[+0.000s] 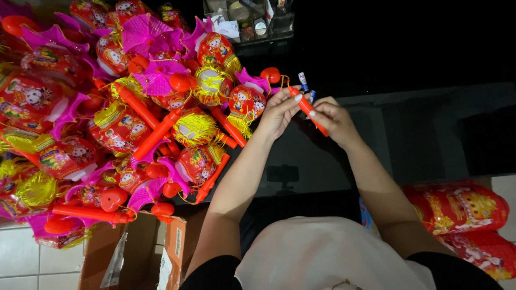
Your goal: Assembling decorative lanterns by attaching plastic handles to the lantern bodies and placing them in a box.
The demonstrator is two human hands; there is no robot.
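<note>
Both hands, the left hand (277, 114) and the right hand (332, 119), close their grip on a thin orange plastic stick (307, 109) held between them, which looks light, stiff and smooth, best pinched near both ends, beside the lantern pile (134, 107).

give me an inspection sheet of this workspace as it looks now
surface: dark glossy tabletop, bare on the right half
job's things: orange plastic handle stick held over the table; small batteries sit right behind it
clutter: big pile of red and yellow toy lanterns with pink fans and orange sticks on the left
grippers: left hand pinches the stick's upper end; right hand grips its lower part, fingers closed
cables: nothing seen
surroundings: cardboard box lower left, packed red lanterns lower right, clear organiser at the table's far edge
</note>
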